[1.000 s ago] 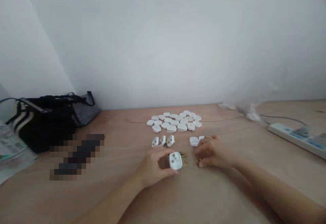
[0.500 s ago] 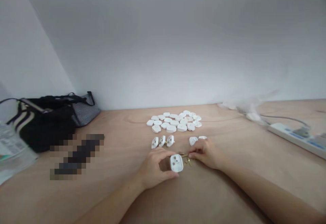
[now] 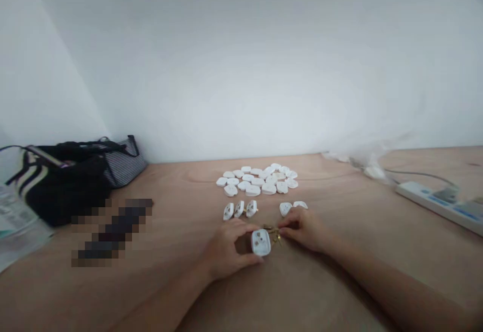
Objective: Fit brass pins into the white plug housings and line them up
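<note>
My left hand (image 3: 230,249) is closed around a white plug housing (image 3: 261,242), thumb below and fingers above. The housing is tilted with its inner side towards me, and metal parts show inside it. To its right, my right hand (image 3: 304,229) pinches a brass plug pin (image 3: 274,230) at the fingertips, low over the table. A few small brass pins (image 3: 278,240) lie just under those fingertips. Behind my left hand, three plug housings with brass pins (image 3: 239,209) stand on edge in a row. Two more white housings (image 3: 286,209) lie just behind my right hand.
Several white plug pieces (image 3: 252,190) lie grouped farther back on the wooden table (image 3: 181,191). A white power strip (image 3: 433,198) and a clear plastic bag (image 3: 372,163) are at right. On the left are a black bag (image 3: 71,181) and a blurred-out dark object (image 3: 116,231).
Both hands stay almost in place. The housing in my left hand has barely shifted. The picture is brighter, and the view has moved very slightly.
</note>
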### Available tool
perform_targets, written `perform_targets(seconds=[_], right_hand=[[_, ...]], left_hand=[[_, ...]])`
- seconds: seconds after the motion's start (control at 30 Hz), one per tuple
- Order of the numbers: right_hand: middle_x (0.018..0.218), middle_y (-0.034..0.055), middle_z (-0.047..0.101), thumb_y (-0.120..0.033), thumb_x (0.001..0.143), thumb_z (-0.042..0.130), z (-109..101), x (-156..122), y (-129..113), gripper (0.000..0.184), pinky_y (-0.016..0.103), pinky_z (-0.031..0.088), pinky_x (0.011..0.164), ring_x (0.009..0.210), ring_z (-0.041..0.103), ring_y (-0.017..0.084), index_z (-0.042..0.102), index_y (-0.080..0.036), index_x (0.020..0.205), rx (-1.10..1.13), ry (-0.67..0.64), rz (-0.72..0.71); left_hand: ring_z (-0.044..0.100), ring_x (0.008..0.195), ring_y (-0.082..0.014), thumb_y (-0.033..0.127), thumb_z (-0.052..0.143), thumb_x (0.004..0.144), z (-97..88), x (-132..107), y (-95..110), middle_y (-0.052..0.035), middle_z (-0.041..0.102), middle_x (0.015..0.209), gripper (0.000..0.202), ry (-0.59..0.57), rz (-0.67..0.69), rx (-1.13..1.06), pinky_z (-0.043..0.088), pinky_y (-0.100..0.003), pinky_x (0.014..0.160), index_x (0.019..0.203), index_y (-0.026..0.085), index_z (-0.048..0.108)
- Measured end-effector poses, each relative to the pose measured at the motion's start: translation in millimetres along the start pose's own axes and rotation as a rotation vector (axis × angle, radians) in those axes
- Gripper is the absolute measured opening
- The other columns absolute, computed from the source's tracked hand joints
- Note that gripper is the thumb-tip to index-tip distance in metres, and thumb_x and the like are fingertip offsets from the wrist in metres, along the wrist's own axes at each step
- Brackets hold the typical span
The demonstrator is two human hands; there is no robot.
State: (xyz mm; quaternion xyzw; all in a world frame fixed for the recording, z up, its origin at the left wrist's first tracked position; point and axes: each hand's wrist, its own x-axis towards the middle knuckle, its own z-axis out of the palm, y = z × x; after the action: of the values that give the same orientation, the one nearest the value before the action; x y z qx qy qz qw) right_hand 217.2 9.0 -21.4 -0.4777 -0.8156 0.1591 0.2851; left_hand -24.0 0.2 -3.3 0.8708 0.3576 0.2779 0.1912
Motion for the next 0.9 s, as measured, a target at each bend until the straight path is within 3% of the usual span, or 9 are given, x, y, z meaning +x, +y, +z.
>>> perform_targets(seconds=[0.23, 0.37, 0.53, 0.7, 0.9], right_hand=[[0.072, 0.0052, 0.065, -0.021, 0.079, 0.056, 7.9, 0.0, -5.0, 0.013, 0.033, 0.04, 0.07, 0.073, 0.056, 0.02, 0.065, -0.017, 0.07, -0.034, 0.145, 0.02], [0.071, 0.0037, 0.065, -0.022, 0.084, 0.05, 2.3, -4.7, -15.7, 0.016, 0.029, 0.043, 0.066, 0.069, 0.057, 0.017, 0.063, -0.018, 0.075, 0.044, 0.188, -0.011], [0.073, 0.0019, 0.068, -0.024, 0.085, 0.052, -1.8, -12.2, -32.2, 0.014, 0.028, 0.044, 0.067, 0.07, 0.059, 0.016, 0.065, -0.021, 0.08, 0.192, 0.171, -0.17], [0.084, 0.0036, 0.07, -0.015, 0.085, 0.048, 0.3, -13.5, -35.8, 0.019, 0.034, 0.041, 0.073, 0.077, 0.059, 0.018, 0.065, -0.022, 0.088, 0.045, 0.112, -0.385], [0.093, 0.0033, 0.071, -0.013, 0.086, 0.047, 3.8, -12.2, -28.8, 0.022, 0.035, 0.038, 0.078, 0.085, 0.06, 0.018, 0.066, -0.023, 0.091, -0.07, 0.08, -0.5]], left_hand=[[0.059, 0.092, -0.023, 0.036, 0.078, 0.063, -0.1, -0.1, 2.0, -0.0045, 0.067, 0.1, 0.047, 0.015, 0.031, -0.017, 0.045, -0.034, 0.083, 0.105, 0.021, 0.063], [0.058, 0.094, -0.0243, 0.038, 0.078, 0.063, 0.0, 0.6, 1.6, -0.0058, 0.067, 0.101, 0.047, 0.026, 0.057, -0.025, 0.044, -0.036, 0.086, 0.105, 0.021, 0.064], [0.057, 0.092, -0.0241, 0.039, 0.078, 0.062, 1.2, 0.9, 1.4, -0.0067, 0.066, 0.097, 0.045, 0.057, 0.068, -0.002, 0.045, -0.035, 0.083, 0.101, 0.02, 0.065], [0.057, 0.09, -0.0239, 0.038, 0.08, 0.059, 1.7, 0.7, 2.9, -0.0061, 0.065, 0.095, 0.045, 0.06, 0.044, 0.013, 0.045, -0.036, 0.083, 0.098, 0.02, 0.066], [0.058, 0.088, -0.0229, 0.037, 0.08, 0.058, 1.6, 0.5, 4.3, -0.005, 0.066, 0.092, 0.044, 0.052, 0.056, 0.014, 0.045, -0.035, 0.082, 0.097, 0.02, 0.067]])
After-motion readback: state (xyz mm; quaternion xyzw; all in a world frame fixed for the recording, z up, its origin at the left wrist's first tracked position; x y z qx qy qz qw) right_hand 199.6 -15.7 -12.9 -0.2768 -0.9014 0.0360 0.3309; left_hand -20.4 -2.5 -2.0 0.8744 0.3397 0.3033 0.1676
